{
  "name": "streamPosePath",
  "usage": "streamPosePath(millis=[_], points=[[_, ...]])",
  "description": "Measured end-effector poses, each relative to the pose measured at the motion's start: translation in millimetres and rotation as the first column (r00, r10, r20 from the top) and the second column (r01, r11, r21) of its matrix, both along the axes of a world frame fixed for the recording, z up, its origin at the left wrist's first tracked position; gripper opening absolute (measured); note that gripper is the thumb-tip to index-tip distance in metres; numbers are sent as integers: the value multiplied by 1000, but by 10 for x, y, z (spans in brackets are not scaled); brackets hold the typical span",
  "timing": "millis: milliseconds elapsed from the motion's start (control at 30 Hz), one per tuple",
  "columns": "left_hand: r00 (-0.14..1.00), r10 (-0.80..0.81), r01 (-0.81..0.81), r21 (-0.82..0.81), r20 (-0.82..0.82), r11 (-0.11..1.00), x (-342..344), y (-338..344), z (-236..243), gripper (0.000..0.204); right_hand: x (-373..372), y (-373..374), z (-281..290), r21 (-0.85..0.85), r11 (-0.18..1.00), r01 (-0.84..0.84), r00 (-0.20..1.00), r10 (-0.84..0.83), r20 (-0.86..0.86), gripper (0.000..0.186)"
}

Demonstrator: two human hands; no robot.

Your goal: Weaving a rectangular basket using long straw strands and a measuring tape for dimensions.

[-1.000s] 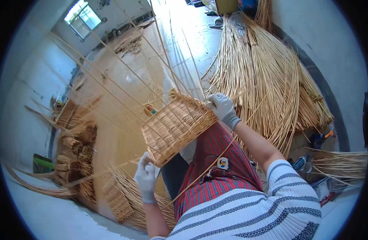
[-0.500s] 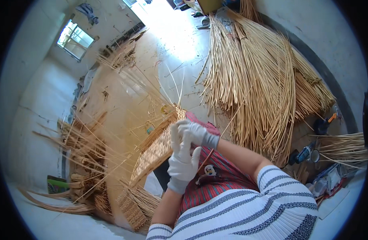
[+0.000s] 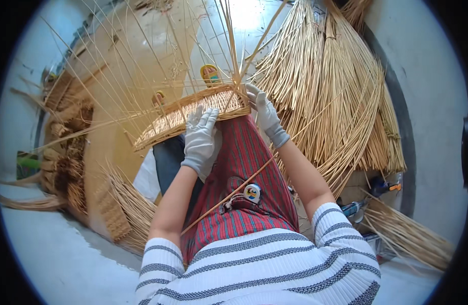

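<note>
A wicker basket (image 3: 168, 121) with a woven base and a low rim lies slantwise across my lap, its long loose stakes fanning up and away from me. My gloved left hand (image 3: 200, 142) holds its near edge, fingers laid over the rim and the thumb out of sight. At the basket's right corner my gloved right hand (image 3: 266, 113) has its fingers bent around the edge, the tips partly hidden. Several stakes stand bunched just above that corner. A thin cane rod (image 3: 229, 195) crosses my red striped apron (image 3: 244, 147), beside a small round tape measure (image 3: 252, 193).
Large bundles of cane (image 3: 315, 101) spread over the floor at the right, with another bundle (image 3: 407, 231) lower down. Woven pieces (image 3: 66, 137) are stacked at the left. A blue and orange tool (image 3: 384, 186) lies by the right wall. A yellow slipper (image 3: 209, 74) shows beyond the basket.
My hands, close together before, have moved apart onto the basket. The basket has swung from a steep slant to lie more crosswise, its stakes spread out, and my view has shifted.
</note>
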State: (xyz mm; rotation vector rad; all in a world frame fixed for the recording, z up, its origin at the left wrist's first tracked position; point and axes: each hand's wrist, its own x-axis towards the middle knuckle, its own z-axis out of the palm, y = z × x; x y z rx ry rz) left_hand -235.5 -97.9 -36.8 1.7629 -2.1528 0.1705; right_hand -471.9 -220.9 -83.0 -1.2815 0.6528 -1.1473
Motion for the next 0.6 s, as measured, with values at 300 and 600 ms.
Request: streamPosePath(millis=[300, 600], points=[[993, -101, 82, 277, 53, 957, -182, -263, 411, 56, 70, 102, -54, -92, 982, 165, 962, -181, -204, 40], [932, -12, 23, 26, -362, 999, 37, -286, 94, 36, -380, -446, 350, 154, 874, -461, 825, 485, -288, 76]])
